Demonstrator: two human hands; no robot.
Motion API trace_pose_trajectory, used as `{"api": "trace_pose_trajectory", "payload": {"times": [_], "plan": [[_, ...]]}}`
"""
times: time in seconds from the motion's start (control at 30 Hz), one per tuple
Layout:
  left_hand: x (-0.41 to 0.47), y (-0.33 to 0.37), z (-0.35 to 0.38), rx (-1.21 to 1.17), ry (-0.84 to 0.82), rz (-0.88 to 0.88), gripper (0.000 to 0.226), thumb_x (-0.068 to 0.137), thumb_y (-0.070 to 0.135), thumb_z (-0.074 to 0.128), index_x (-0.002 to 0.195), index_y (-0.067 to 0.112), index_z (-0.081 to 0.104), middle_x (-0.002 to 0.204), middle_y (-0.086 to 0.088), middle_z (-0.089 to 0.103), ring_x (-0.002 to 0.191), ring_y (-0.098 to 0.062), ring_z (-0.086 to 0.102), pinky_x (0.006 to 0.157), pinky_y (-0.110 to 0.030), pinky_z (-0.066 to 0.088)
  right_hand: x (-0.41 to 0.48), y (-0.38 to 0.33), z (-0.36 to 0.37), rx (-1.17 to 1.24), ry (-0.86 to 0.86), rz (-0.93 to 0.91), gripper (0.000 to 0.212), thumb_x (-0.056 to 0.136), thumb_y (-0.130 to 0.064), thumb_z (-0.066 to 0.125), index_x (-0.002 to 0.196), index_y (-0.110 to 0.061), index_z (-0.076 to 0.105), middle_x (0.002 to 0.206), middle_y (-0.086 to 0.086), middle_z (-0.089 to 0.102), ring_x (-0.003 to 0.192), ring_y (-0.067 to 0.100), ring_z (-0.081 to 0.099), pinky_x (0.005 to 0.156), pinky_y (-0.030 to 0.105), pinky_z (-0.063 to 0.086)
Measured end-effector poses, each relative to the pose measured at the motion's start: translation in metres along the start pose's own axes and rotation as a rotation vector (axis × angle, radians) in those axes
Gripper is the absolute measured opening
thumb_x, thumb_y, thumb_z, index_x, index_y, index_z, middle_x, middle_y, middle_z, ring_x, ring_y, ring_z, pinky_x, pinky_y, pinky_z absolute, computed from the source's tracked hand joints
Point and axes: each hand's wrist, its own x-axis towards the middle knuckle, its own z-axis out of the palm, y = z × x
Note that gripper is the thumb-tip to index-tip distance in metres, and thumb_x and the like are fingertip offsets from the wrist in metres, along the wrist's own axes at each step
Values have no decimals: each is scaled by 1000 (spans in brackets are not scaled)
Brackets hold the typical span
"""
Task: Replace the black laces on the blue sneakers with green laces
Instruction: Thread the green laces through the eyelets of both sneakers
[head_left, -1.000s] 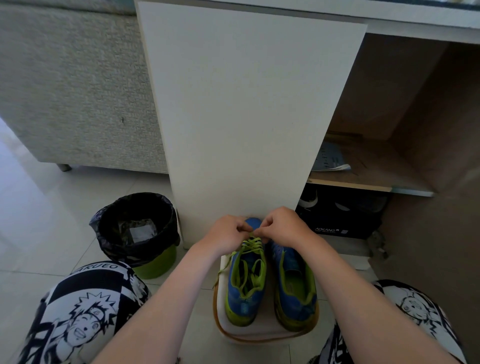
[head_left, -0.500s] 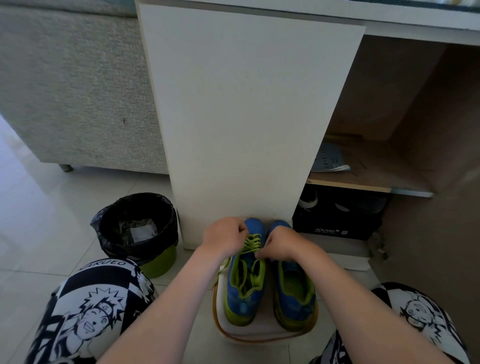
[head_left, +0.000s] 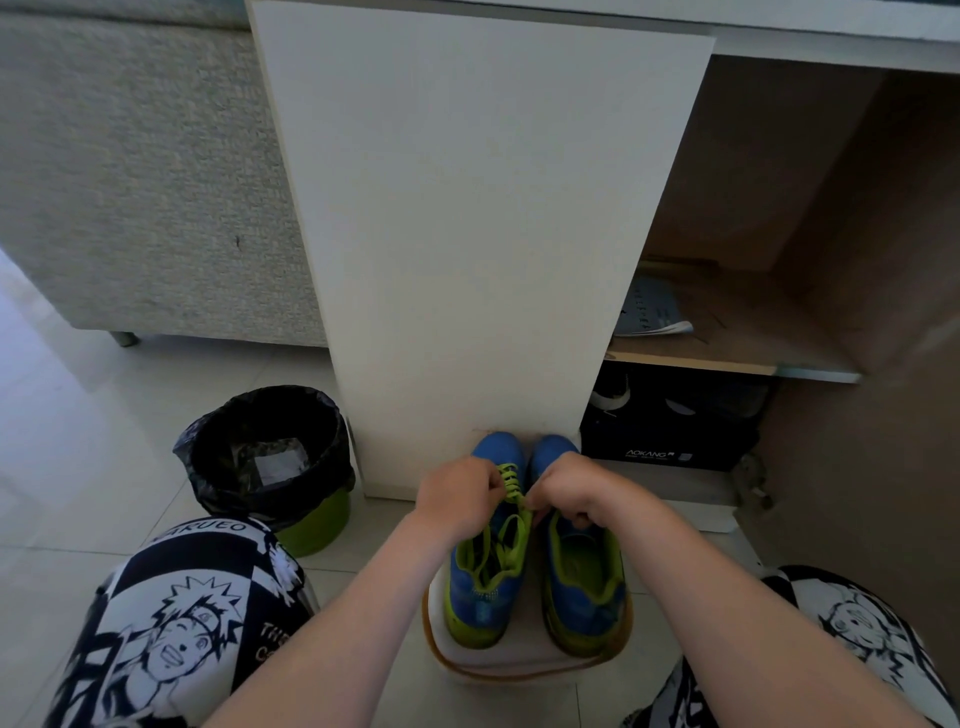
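Two blue sneakers with lime-green trim stand side by side on a small white stool (head_left: 519, 662), toes pointing at a white cabinet door. The left sneaker (head_left: 480, 597) carries a green lace (head_left: 511, 480) threaded through its eyelets. My left hand (head_left: 460, 501) and my right hand (head_left: 574, 491) hover over the middle of that shoe, fingers curled, each pinching a part of the green lace. The right sneaker (head_left: 584, 587) shows no lace; my right hand covers its front. No black lace is visible.
A green bin with a black bag (head_left: 270, 462) stands on the tiled floor to the left. The white door (head_left: 478, 234) rises just behind the shoes. An open cabinet on the right holds a black shoe box (head_left: 670, 436) and papers (head_left: 652, 312). My knees flank the stool.
Both hands have drawn back from the toe toward me along the left sneaker, exposing more of the laced green rows and both blue toes.
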Motion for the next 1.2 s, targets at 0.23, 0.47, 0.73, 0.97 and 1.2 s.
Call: {"api": "trace_pose_trajectory", "payload": {"times": [0.23, 0.47, 0.73, 0.97, 1.2], "plan": [[4, -3, 8, -23, -63, 25, 22, 98, 39, 49, 101, 26, 67, 104, 1, 67, 95, -24, 63, 70, -29, 42, 2, 4, -1, 6, -27, -16, 33, 84, -20, 68, 109, 3, 70, 111, 26, 67, 45, 16, 29, 47, 22, 27], [2, -4, 9, -24, -59, 47, 24, 98, 38, 49, 99, 24, 68, 103, 0, 68, 96, -25, 62, 71, -31, 45, 0, 2, 0, 2, -14, -12, 27, 84, -19, 68, 101, 2, 73, 105, 24, 71, 46, 17, 30, 47, 23, 28], [0, 1, 14, -2, 13, 55, 24, 95, 36, 48, 95, 23, 68, 102, 0, 67, 96, -27, 62, 76, -35, 50, -12, -6, -2, -3, -41, -30, 23, 90, -22, 66, 93, 0, 74, 81, 9, 77, 42, 15, 29, 45, 21, 26], [-1, 1, 11, -7, -39, 93, 22, 93, 39, 53, 97, 26, 71, 101, 1, 68, 96, -23, 62, 73, -33, 48, -18, -7, -8, -132, -51, -120, 13, 76, -9, 75, 84, -17, 82, 72, 6, 73, 38, 12, 34, 40, 19, 30], [-1, 0, 15, 52, 8, 107, 24, 91, 41, 53, 96, 26, 71, 96, 0, 69, 94, -25, 62, 66, -31, 44, -19, -8, -5, -209, -25, -206, 15, 77, -13, 80, 90, -20, 82, 78, -8, 73, 71, 7, 61, 54, 17, 48]]}}
